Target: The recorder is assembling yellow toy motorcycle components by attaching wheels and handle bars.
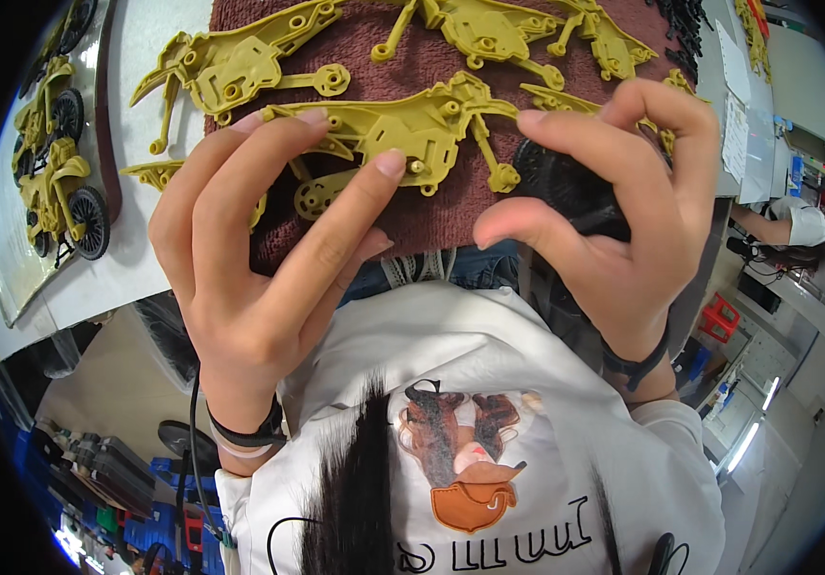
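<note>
Two bare hands work over a dark red towel (431, 216). The left hand (259, 259), at nine o'clock, pinches an olive-yellow plastic frame part (412, 129) lying at twelve o'clock. The right hand (614, 211), at three o'clock, curls around a black wheel (566, 187). Finished yellow toy motorcycles (58, 182) rest far left.

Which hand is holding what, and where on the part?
Left hand pins the yellow plastic frame on the brown towel with its fingertips, near a brass pin. Right hand grips a black wheel by its rim.
</note>
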The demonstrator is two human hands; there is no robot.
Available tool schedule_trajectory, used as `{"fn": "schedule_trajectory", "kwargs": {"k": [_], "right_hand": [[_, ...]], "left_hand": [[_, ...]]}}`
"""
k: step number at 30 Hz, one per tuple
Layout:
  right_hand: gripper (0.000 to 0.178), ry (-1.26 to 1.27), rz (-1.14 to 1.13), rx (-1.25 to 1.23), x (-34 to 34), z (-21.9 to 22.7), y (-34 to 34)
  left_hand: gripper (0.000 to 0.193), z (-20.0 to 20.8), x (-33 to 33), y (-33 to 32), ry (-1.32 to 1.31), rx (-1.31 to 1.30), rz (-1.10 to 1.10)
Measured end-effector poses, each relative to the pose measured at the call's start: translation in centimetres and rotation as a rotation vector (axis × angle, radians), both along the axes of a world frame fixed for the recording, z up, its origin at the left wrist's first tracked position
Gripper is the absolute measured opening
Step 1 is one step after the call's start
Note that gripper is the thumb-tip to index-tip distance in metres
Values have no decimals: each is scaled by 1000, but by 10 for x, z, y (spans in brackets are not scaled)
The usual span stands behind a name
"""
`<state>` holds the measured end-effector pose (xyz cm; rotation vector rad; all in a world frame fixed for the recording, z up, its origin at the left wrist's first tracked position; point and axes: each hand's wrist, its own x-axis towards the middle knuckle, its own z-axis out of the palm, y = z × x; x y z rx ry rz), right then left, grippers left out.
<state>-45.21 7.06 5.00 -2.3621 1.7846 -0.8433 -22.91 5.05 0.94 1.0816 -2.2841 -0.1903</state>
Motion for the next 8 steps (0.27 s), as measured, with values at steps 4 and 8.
{"fn": "schedule_trajectory", "kwargs": {"k": [4, 8], "right_hand": [[58, 28, -8, 61, 0, 5, 1], [73, -194, 127, 71, -6, -7, 3]], "left_hand": [[38, -1, 0, 1, 5, -23, 11], [41, 0, 3, 2, 10, -5, 5]]}}
